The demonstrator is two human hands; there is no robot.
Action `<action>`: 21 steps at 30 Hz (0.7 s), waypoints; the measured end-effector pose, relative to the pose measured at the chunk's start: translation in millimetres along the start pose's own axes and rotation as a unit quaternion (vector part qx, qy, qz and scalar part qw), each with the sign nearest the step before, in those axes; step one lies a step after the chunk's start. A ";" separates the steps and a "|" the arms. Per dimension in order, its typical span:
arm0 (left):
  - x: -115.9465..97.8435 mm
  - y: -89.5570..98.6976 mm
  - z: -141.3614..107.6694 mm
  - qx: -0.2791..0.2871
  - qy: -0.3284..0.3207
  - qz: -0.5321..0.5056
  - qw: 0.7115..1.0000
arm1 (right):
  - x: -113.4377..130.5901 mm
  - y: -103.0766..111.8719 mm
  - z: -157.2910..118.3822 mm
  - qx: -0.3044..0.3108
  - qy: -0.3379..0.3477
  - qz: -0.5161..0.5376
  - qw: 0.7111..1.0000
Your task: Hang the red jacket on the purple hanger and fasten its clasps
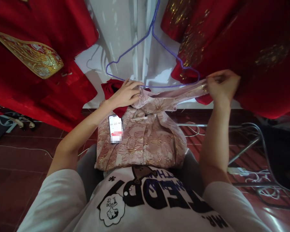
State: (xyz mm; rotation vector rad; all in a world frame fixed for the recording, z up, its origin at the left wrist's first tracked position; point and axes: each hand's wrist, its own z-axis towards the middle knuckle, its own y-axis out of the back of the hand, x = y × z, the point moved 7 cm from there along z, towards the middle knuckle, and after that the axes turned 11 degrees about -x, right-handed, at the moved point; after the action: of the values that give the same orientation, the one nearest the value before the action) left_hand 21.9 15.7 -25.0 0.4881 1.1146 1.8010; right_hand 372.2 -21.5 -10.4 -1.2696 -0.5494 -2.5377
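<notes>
A pink brocade garment (pixel 135 141) with gold flower patterns lies across the lap. My right hand (pixel 222 84) pinches the end of a pink strip (pixel 186 95) of this fabric, pulled out to the right. At the strip's other end, my left hand (pixel 128 93) rests on bunched pink cloth, fingers bent over it; whether it grips is unclear. Red cloth (pixel 111 87) lies beside and under the left hand. A lit phone (pixel 115 129) showing a timer lies on the garment. Just above the hands hangs a purple hanger (pixel 157 86).
Red garments with gold decoration hang at the left (pixel 70 77) and right (pixel 253 74). A metal-framed black chair (pixel 280 148) stands at the right, with white cables (pixel 268 190) on the floor. Shoes (pixel 31 125) are at the far left.
</notes>
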 end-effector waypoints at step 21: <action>-8.7 -14.3 6.1 0.001 0.004 -0.011 1.000 | 137.5 -45.9 -18.8 0.210 0.172 -0.075 0.960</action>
State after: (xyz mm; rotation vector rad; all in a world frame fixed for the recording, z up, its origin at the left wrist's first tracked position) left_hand 37.7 13.4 -32.9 0.4673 1.1234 1.7850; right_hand 260.3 4.0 80.0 -0.6446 -1.0584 -2.4901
